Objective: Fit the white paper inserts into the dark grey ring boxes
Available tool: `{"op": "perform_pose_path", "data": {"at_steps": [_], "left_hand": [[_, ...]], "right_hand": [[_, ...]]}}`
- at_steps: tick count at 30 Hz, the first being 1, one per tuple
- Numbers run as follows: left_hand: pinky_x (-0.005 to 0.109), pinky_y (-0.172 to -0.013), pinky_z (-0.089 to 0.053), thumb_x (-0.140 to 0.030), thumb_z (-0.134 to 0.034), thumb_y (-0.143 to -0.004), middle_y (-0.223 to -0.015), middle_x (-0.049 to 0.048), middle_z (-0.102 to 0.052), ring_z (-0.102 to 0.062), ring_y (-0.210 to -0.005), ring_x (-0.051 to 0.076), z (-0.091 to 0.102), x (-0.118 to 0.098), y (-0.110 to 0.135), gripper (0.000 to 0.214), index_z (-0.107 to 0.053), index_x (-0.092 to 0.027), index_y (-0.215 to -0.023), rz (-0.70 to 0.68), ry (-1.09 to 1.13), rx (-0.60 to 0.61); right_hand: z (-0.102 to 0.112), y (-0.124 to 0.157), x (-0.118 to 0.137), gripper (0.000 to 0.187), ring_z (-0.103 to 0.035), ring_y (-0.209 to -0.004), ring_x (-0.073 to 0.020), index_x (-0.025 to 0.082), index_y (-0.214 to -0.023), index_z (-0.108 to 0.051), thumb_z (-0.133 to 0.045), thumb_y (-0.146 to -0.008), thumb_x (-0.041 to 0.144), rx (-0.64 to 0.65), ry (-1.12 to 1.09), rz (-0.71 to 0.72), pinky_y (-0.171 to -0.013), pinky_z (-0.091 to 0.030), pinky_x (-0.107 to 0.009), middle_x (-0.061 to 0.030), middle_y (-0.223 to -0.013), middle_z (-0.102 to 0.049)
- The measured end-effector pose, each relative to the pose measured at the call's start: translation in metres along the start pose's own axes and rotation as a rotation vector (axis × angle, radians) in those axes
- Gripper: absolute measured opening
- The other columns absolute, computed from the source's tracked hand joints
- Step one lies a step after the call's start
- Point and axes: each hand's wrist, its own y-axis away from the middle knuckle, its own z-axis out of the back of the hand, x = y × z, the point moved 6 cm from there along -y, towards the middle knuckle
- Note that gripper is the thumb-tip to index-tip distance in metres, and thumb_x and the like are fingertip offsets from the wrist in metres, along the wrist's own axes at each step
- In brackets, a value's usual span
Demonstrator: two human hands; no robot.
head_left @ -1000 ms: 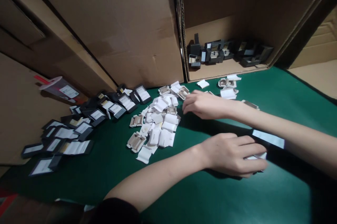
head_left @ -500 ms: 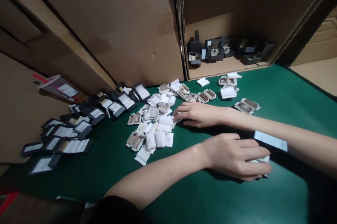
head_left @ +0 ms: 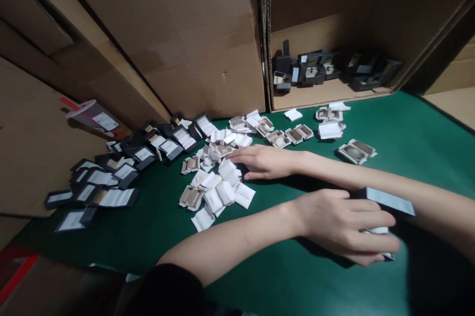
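From the lower left my left hand (head_left: 349,229) reaches across to the right, its fingers curled over a small dark box with a pale insert. That box's raised lid (head_left: 390,201) shows behind the knuckles; most of its body is hidden by the fingers. My right arm comes in from the right, beyond my left hand. Stretched forward, the fingers of my right hand (head_left: 267,161) lie on the edge of a pile of small white folded papers and packets (head_left: 224,192). Its fingertips touch the pile, and nothing held shows beneath them.
Open black boxes with white inserts (head_left: 115,197) cluster on the left. A large cardboard carton (head_left: 334,24) at the back contains several black boxes (head_left: 311,68). Grey-brown trays (head_left: 356,152) lie scattered on the green table (head_left: 297,276). A cup with a red straw (head_left: 98,118) stands far left.
My right hand has moved left and farther over the pile, and some white packets have shifted and turned. My left hand stays on the dark box. The whole view has shifted slightly.
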Motion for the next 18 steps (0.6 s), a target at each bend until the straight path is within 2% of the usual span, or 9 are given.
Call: {"op": "perform_pose_path", "data": {"at_steps": [4,7,14,18], "left_hand": [[0.027,-0.070,-0.036,-0.037,-0.023,-0.101,-0.112,0.0033,-0.063,-0.056,-0.100,0.014,0.004,0.000,0.000,0.045,-0.065,-0.021,-0.105,-0.010,0.005,-0.016],[0.027,-0.071,-0.037,-0.038,-0.024,-0.101,-0.111,0.0032,-0.063,-0.056,-0.100,0.014,0.005,0.001,0.002,0.045,-0.065,-0.021,-0.104,0.004,0.010,-0.045],[0.026,-0.075,-0.039,-0.039,-0.026,-0.101,-0.114,0.0029,-0.062,-0.053,-0.103,0.015,0.000,0.005,0.003,0.043,-0.064,-0.021,-0.107,0.067,0.055,-0.035],[0.026,-0.071,-0.039,-0.040,-0.027,-0.101,-0.113,0.0024,-0.061,-0.052,-0.102,0.016,0.000,0.007,0.004,0.042,-0.063,-0.021,-0.106,0.100,0.054,-0.023]], "right_hand": [[-0.011,-0.019,-0.001,0.058,-0.035,-0.137,-0.0255,0.013,-0.139,-0.042,-0.048,-0.092,0.047,0.028,0.009,0.013,-0.109,-0.031,-0.044,-0.0137,-0.147,-0.041],[-0.013,-0.016,-0.002,0.054,-0.034,-0.138,-0.0241,0.014,-0.139,-0.041,-0.048,-0.093,0.042,0.045,0.019,0.008,-0.109,-0.030,-0.043,-0.0130,-0.148,-0.038],[0.007,0.037,-0.003,0.044,-0.040,-0.133,-0.0215,0.018,-0.137,-0.043,-0.043,-0.095,0.031,0.014,0.101,-0.064,-0.104,-0.035,-0.039,-0.0115,-0.144,-0.045],[0.025,0.057,-0.015,0.028,-0.057,-0.105,-0.0234,0.017,-0.116,-0.060,-0.047,-0.093,0.028,-0.024,0.253,-0.201,-0.089,-0.039,-0.038,-0.0130,-0.117,-0.062]]}}
